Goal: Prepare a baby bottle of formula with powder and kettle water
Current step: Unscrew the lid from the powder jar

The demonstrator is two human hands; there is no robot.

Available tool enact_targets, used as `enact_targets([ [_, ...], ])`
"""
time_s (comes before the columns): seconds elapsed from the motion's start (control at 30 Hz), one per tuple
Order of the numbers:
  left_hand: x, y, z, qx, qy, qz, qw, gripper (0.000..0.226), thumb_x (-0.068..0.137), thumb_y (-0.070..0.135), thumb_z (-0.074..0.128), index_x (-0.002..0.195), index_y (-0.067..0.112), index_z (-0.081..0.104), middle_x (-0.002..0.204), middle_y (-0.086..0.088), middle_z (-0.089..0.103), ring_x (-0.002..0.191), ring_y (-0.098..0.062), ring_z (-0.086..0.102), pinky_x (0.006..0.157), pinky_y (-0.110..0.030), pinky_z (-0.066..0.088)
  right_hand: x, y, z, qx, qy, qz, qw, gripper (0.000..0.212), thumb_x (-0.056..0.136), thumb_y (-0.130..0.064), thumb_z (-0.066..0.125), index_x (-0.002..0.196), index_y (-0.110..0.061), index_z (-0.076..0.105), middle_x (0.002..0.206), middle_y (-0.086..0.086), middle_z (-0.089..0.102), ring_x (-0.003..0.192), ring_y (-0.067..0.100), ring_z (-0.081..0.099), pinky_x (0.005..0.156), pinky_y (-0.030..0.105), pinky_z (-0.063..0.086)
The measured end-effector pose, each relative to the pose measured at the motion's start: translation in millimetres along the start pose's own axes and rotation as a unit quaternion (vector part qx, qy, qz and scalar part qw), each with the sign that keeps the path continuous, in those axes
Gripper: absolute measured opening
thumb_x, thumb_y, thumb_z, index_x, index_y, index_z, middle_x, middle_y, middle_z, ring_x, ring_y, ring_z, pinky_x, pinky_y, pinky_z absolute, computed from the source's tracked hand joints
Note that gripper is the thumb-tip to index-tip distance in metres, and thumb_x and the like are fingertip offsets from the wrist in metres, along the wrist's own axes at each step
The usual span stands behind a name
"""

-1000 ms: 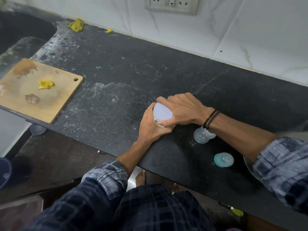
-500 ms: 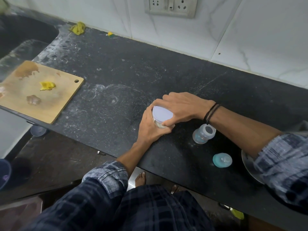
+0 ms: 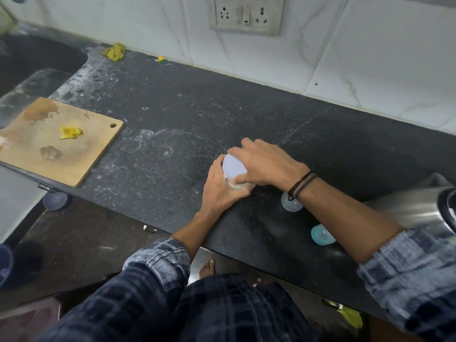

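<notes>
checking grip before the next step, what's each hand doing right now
Left hand: closed around the body of the powder jar, holding it on the counter.
Right hand: fingers closed on the jar's white lid.

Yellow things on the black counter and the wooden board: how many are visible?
3: a crumpled yellow cloth beside the sink by the wall, a small yellow scrap further right along the wall, and a yellow piece on the wooden cutting board. The arms may hide more.

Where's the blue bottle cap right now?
The blue cap lies on the black counter near its front edge, just under the right forearm, between the bottle and the steel kettle.
</notes>
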State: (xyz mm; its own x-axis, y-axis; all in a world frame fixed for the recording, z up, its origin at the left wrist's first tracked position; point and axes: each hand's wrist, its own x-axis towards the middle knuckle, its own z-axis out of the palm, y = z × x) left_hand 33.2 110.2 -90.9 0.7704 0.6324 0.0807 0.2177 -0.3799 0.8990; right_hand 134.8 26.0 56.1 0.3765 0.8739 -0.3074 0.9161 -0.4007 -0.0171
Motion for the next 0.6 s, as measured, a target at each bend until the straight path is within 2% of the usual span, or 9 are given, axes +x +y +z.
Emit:
enact_targets([
  [0.13,2,-3,0,0.006,-0.006,-0.006,1.000,0.092,0.058,0.050,0.092,0.135,0.029,0.045,0.129,0.010,0.055,0.122,-0.016,0.056,0.095,-0.044,0.053,-2,-1,-6,0.019,-0.002,0.020,1.000,0.085,0.085,-0.057,0.073,0.154,-0.026,0.034,0.137,0.007,0.049,0.120,0.032,0.056,0.081,0.041,0.045],
  [0.27,3,-1,1,0.001,-0.002,-0.010,1.000,0.089,0.058,0.049,0.091,0.132,0.030,0.045,0.127,0.011,0.058,0.119,-0.016,0.059,0.092,-0.045,0.055,-2,-9,1,0.021,0.016,0.043,0.999,0.069,0.086,-0.057,0.072,0.139,-0.019,0.051,0.128,0.009,0.053,0.114,0.033,0.059,0.075,0.038,0.041],
  [0.37,4,-2,0,-0.007,-0.005,-0.003,1.000,0.088,0.058,0.049,0.091,0.132,0.029,0.047,0.126,0.010,0.059,0.119,-0.017,0.059,0.092,-0.045,0.055,-3,-9,0,0.052,0.017,0.046,0.997,0.074,0.084,-0.054,0.076,0.145,-0.022,0.048,0.135,0.007,0.048,0.118,0.033,0.056,0.082,0.041,0.047],
  [0.43,5,-3,1,-0.007,-0.010,-0.004,1.000,0.089,0.058,0.052,0.091,0.131,0.026,0.049,0.123,0.007,0.059,0.117,-0.019,0.060,0.090,-0.047,0.056,-5,-10,0,0.063,0.030,0.055,0.996,0.082,0.082,-0.060,0.074,0.148,-0.023,0.045,0.140,0.007,0.044,0.119,0.032,0.054,0.087,0.045,0.050],
  [0.53,3,-3,0,-0.008,-0.004,-0.005,1.000,0.086,0.058,0.044,0.092,0.129,0.030,0.047,0.124,0.009,0.059,0.117,-0.018,0.060,0.091,-0.047,0.055,-6,-14,4,0.061,0.041,0.061,0.995,0.069,0.083,-0.057,0.075,0.137,-0.019,0.054,0.132,0.006,0.047,0.115,0.032,0.054,0.082,0.044,0.048],
  [0.6,3,-3,0,-0.010,-0.002,-0.001,1.000,0.085,0.059,0.044,0.093,0.129,0.031,0.046,0.124,0.009,0.059,0.116,-0.017,0.060,0.091,-0.046,0.055,-6,-12,2,0.076,0.035,0.056,0.995,0.066,0.085,-0.049,0.077,0.139,-0.021,0.053,0.134,0.004,0.047,0.117,0.031,0.053,0.085,0.044,0.050],
])
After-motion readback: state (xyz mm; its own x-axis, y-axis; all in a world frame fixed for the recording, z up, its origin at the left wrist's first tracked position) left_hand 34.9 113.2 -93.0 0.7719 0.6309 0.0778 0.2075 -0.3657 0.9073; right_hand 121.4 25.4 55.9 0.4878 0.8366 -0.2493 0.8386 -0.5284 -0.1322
